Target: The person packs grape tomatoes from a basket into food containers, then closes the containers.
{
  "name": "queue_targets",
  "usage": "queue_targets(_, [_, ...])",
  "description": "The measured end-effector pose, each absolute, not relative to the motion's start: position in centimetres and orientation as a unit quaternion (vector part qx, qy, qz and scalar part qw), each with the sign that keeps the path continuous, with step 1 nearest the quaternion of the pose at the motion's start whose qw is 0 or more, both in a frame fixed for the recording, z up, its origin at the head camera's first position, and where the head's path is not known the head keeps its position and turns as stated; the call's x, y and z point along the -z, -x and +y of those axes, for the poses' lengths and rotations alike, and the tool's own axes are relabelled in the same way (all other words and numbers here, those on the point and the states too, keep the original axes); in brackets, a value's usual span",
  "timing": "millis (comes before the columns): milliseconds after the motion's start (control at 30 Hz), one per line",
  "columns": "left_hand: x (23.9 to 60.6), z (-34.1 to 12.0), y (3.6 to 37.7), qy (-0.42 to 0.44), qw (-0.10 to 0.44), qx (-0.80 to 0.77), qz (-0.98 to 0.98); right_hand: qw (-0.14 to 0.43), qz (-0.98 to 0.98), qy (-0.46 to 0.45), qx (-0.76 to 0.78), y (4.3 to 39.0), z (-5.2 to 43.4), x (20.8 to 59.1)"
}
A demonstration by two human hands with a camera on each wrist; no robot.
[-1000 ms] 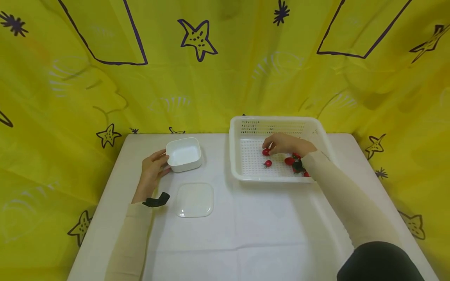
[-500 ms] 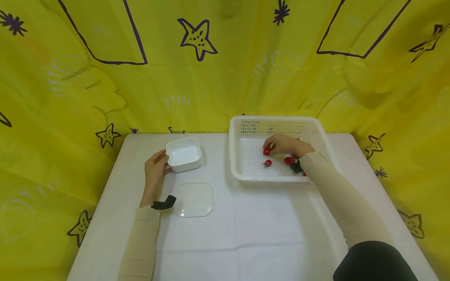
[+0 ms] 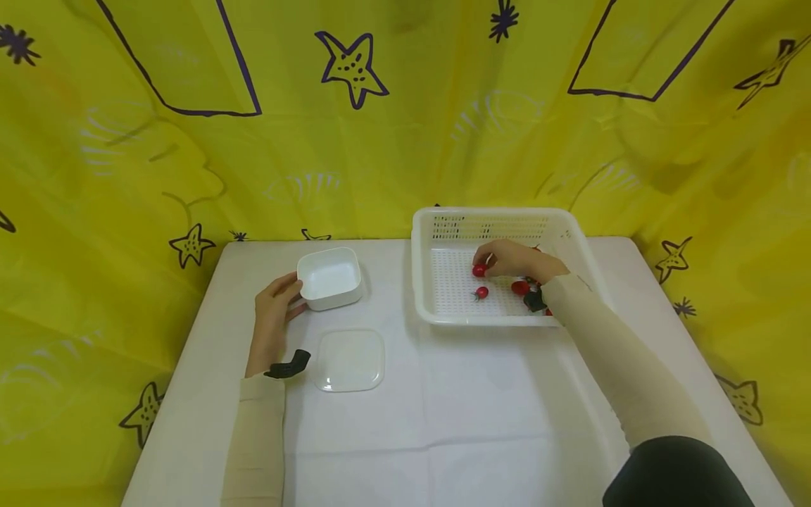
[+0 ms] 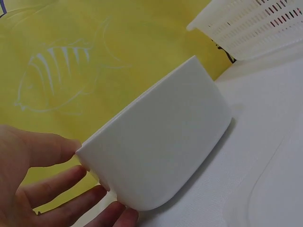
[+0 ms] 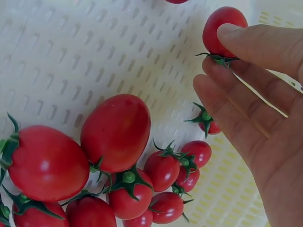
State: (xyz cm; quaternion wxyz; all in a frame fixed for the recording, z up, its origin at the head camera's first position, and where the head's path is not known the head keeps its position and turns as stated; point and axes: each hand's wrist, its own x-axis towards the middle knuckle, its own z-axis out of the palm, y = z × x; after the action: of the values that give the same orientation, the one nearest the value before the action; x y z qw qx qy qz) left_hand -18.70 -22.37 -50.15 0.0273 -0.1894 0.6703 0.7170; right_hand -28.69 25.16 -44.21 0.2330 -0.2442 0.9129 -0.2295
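My right hand (image 3: 507, 259) is inside the white perforated basket (image 3: 423, 282) and pinches a small red cherry tomato (image 3: 479, 270) between thumb and fingers. The right wrist view shows that tomato (image 5: 223, 28) at my fingertips (image 5: 236, 35), with several more stemmed tomatoes (image 5: 116, 132) lying on the basket floor beneath the palm. My left hand (image 3: 275, 304) holds the left corner of a small empty white container (image 3: 329, 278). In the left wrist view, the thumb (image 4: 42, 147) is by the rim and the fingers (image 4: 71, 189) lie against the container wall (image 4: 161, 151).
A clear lid (image 3: 350, 360) lies flat on the white table (image 3: 443, 422), in front of the container. A loose tomato (image 3: 482, 293) and another (image 3: 520, 287) lie in the basket. Yellow patterned curtains (image 3: 380, 141) close in the back and both sides.
My left forearm has swung inward while the hand stays at the container's corner. The right hand has barely moved and still holds the tomato.
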Motion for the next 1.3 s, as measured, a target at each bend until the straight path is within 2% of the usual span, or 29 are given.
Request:
queue_targets(933, [50.7,-22.6,18.4,0.184,0.034,-0.712,0.677,0.19,0.887,0.227,0.354,27.7,23.8,42.4])
queue_targets(1300, [50.8,-22.4,18.5,0.197,0.03,-0.713,0.672,0.19,0.871,0.231,0.391,27.0,21.3,40.5])
